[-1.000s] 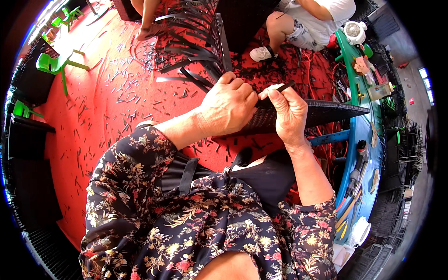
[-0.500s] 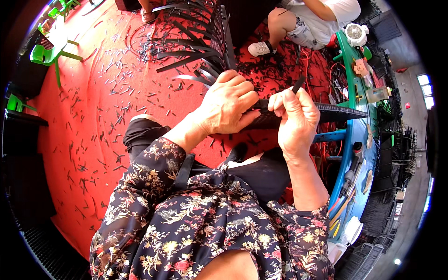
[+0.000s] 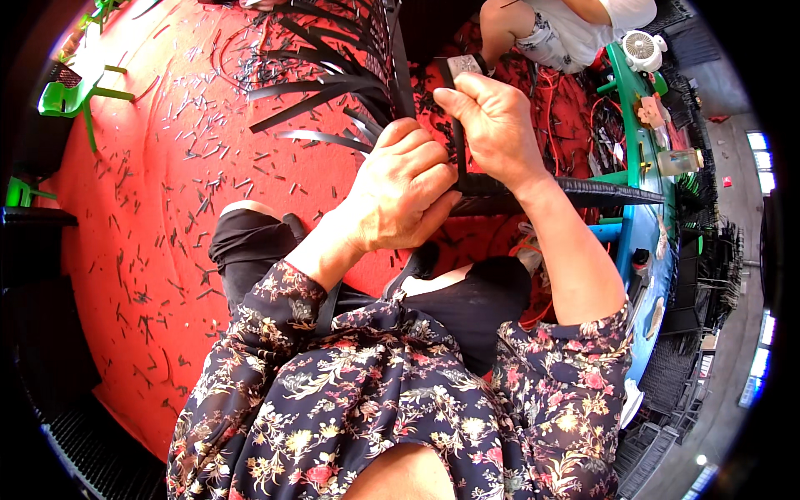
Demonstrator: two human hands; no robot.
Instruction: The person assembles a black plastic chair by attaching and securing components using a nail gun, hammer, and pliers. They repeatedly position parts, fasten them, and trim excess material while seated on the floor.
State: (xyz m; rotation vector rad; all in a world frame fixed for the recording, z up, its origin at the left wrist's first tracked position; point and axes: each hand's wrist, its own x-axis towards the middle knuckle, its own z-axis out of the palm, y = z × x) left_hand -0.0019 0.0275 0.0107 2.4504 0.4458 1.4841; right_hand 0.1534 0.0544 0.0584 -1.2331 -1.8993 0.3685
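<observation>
A black woven piece (image 3: 587,192) with a wrapped rim stretches across in front of me, its right end reaching the table edge. From its far side a fringe of loose flat strips (image 3: 321,87) fans out leftward. My left hand (image 3: 404,187) is closed on the piece near its corner, thumb beneath and knuckles up; the exact part under its fingers is hidden. To the right and slightly farther away, my right hand (image 3: 500,129) is closed, pinching a narrow black strip (image 3: 458,150). That strip stands nearly straight up from beside my left fingers.
Black strip scraps litter the red floor (image 3: 158,250). On the right, a blue-green table (image 3: 646,292) bears a jar (image 3: 679,161) and a white fan (image 3: 642,52). A person in white (image 3: 567,33) sits at the far side. A green stool (image 3: 75,98) stands far left.
My right hand has moved up and leftward, pulling the strip from a rightward slant to nearly upright. My left hand keeps its hold in almost the same place. The view has shifted slightly.
</observation>
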